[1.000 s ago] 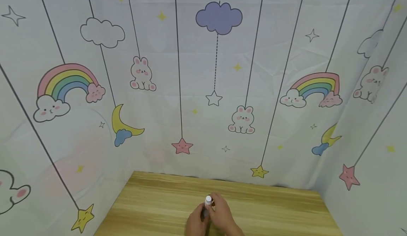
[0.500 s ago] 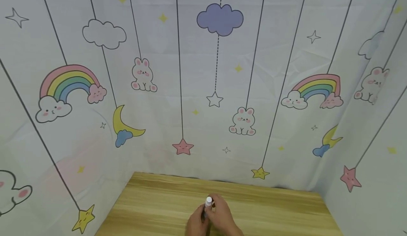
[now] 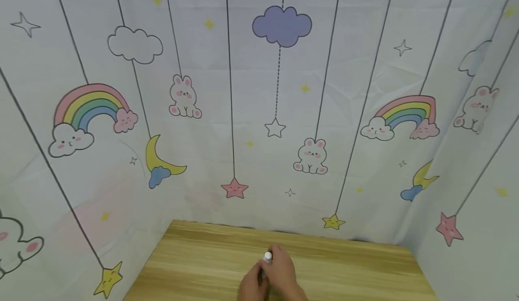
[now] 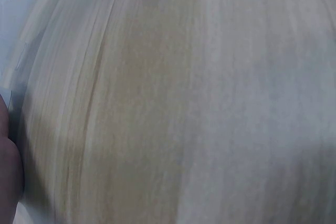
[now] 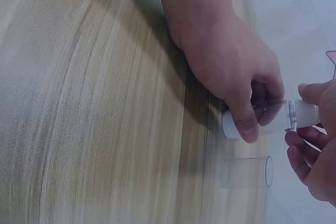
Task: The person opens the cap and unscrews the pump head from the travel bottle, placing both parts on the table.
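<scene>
In the right wrist view, my left hand (image 5: 231, 59) grips a clear bottle with a white base (image 5: 229, 124). My right hand (image 5: 321, 145) pinches the bottle's white cap (image 5: 306, 113) at the opposite end, beside the clear neck. Whether cap and neck still touch, I cannot tell. Close by is a clear, open-ended tube (image 5: 247, 172), apart from both hands. From the head view, the left hand (image 3: 252, 283) and right hand (image 3: 281, 271) meet low in the middle, the cap's white top showing between them. Only a sliver of hand appears at the left wrist view's edge.
A wood-grain table (image 3: 202, 256) lies beneath the hands. White cloth walls (image 3: 259, 89) printed with rainbows, rabbits, clouds and stars enclose its back and sides.
My right hand has turned slightly about the cap and now covers more of the bottle. The left hand keeps its grip. The head view has shifted a little.
</scene>
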{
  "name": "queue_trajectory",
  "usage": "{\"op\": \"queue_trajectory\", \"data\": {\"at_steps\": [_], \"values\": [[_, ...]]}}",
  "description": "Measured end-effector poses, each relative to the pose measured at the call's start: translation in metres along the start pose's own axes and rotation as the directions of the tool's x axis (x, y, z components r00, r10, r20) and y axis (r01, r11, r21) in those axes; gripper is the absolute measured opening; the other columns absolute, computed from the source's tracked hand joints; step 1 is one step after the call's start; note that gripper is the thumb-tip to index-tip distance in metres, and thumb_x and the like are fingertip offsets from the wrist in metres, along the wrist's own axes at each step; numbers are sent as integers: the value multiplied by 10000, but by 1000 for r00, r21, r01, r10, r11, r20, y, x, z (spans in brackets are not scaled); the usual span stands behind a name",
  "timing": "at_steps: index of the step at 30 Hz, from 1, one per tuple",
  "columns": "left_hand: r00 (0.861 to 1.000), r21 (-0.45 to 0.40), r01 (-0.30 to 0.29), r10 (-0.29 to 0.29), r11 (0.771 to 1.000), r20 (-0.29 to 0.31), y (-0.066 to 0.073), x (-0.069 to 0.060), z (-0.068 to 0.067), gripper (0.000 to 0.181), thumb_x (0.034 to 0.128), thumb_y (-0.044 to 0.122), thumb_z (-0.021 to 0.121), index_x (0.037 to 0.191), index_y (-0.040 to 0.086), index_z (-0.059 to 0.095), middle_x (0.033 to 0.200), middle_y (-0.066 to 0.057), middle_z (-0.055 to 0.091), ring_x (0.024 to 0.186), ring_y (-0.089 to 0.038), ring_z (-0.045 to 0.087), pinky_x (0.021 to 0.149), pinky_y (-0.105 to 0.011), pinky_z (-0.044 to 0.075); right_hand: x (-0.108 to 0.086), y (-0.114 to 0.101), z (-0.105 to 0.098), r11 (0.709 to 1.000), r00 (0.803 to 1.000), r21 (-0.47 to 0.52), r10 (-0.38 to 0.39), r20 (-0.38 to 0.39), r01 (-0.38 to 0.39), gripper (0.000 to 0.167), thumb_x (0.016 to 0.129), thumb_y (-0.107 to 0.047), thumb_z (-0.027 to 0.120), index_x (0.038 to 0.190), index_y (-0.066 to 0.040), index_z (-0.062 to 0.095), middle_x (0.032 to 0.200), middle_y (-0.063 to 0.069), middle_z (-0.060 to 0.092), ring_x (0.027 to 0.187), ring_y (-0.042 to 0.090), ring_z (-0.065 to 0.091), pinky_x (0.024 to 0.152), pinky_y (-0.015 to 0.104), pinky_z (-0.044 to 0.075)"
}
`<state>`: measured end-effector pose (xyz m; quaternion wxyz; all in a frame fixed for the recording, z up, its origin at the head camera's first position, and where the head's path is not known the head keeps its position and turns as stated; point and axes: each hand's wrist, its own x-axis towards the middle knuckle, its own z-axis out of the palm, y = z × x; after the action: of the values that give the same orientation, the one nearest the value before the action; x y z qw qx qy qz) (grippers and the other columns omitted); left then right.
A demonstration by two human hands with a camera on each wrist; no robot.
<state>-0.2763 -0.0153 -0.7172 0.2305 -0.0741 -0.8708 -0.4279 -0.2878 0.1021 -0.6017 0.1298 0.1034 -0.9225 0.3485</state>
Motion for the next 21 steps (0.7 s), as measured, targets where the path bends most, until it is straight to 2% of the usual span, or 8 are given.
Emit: {"op": "queue_trajectory", "data": {"at_steps": [4, 9, 12, 16, 21], "values": [[1000, -1, -13, 13, 1000, -20, 1, -1, 2, 426, 861, 114, 815, 1263, 25, 705, 1132, -134, 776, 992, -314, 748, 817, -463, 613, -1, 1, -1, 999, 999, -28, -38, -1, 38, 242, 850, -147, 863, 985, -97, 669, 975, 13, 647, 863, 209, 655, 731, 403, 580], [1000, -13, 8, -8, 1000, -9, 1, -1, 1, 417, 875, 121, 813, 1275, 64, 710, 1156, -105, 778, 1020, -285, 745, 846, -451, 611, -2, 3, -3, 991, 993, -50, -120, 19, 121, 230, 855, -82, 853, 1012, -83, 685, 977, 14, 672, 876, 223, 676, 736, 407, 587], [1000, -17, -8, 8, 1000, -13, 0, -1, 1, 409, 875, 118, 820, 1269, 85, 713, 1154, -86, 779, 1018, -266, 744, 842, -443, 612, -4, 3, -4, 987, 989, -59, -146, 31, 148, 240, 865, -70, 847, 1049, -70, 694, 994, 22, 686, 888, 228, 681, 742, 410, 586], [999, -22, -29, 29, 999, -20, 0, 0, 1, 395, 884, 128, 819, 1263, 99, 713, 1141, -70, 781, 1003, -257, 747, 828, -445, 615, -6, 3, -6, 983, 984, -45, -177, 34, 178, 252, 866, -39, 832, 1085, -68, 708, 1023, 50, 705, 920, 251, 685, 763, 433, 588], [1000, -25, -9, 9, 1000, -2, -2, 0, 2, 400, 889, 141, 826, 1269, 98, 710, 1143, -75, 781, 1014, -264, 747, 843, -462, 614, -5, 3, -9, 976, 973, 9, -216, 79, 216, 287, 874, 21, 786, 1140, -66, 723, 1110, 75, 733, 1037, 312, 674, 867, 490, 576]]}}
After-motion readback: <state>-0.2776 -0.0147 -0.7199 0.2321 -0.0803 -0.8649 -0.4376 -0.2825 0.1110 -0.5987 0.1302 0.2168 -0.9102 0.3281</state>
